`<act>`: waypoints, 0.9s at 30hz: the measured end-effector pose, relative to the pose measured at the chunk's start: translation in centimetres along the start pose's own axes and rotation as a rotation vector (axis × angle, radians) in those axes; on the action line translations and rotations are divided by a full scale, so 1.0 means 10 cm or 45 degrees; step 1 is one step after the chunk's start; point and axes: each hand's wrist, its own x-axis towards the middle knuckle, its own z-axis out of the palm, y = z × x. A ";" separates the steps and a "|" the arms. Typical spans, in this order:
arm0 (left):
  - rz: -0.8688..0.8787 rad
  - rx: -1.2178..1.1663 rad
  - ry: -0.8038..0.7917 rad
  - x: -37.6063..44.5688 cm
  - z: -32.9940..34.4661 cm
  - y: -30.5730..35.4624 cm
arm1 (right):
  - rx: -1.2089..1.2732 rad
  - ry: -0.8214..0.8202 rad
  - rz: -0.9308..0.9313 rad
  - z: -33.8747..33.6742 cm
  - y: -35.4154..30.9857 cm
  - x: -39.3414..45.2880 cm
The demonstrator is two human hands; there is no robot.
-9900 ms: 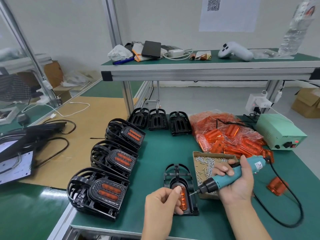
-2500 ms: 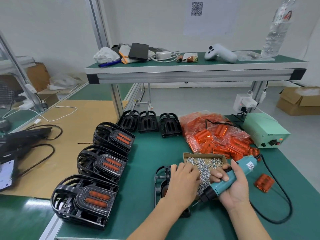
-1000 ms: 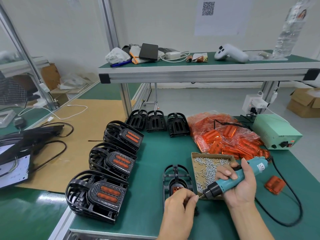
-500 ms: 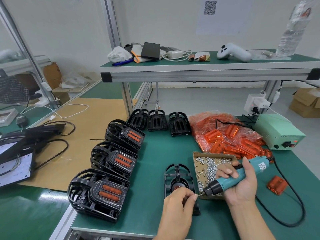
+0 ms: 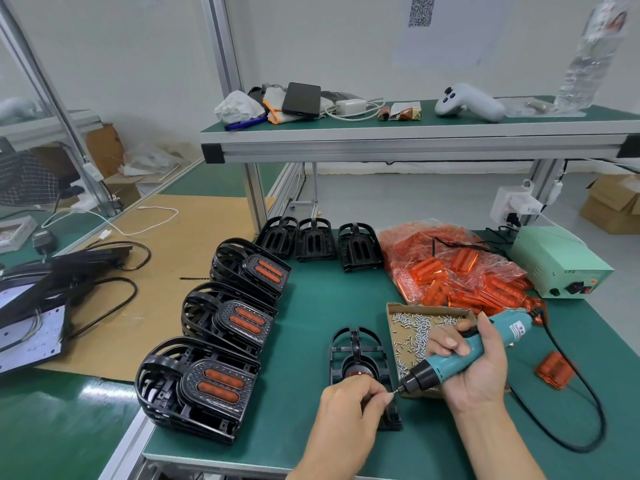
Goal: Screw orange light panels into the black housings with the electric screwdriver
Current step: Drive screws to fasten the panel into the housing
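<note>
A black housing (image 5: 356, 351) lies flat on the green mat in front of me, with an orange light panel (image 5: 356, 373) just showing inside it. My left hand (image 5: 349, 407) covers the housing's near end and pinches a small screw at its fingertips. My right hand (image 5: 474, 368) grips the teal electric screwdriver (image 5: 460, 358), whose bit tip meets the screw held by the left fingers. A cardboard tray of screws (image 5: 420, 327) sits just behind the screwdriver.
Three stacks of finished housings (image 5: 221, 379) stand at the left. Three bare housings (image 5: 315, 239) line the back. A bag of orange panels (image 5: 453, 268) and a green power unit (image 5: 557, 265) are at the right; one loose panel (image 5: 554, 370) lies near the cord.
My left hand went to the screw tray and came back over the housing with a screw. The screwdriver tip now touches that screw.
</note>
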 end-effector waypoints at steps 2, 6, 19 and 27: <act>-0.022 -0.026 0.018 0.00 -0.01 0.00 | -0.003 -0.006 0.001 0.03 0.01 -0.01; -0.066 -0.108 0.079 -0.03 -0.01 0.00 | -0.014 0.018 -0.029 0.08 0.06 -0.01; 0.140 0.534 0.181 -0.13 -0.11 -0.21 | -0.427 -0.141 -0.085 0.37 0.31 -0.19; 0.266 0.610 0.441 -0.14 -0.05 -0.30 | -0.602 -0.295 -0.211 0.53 0.32 -0.28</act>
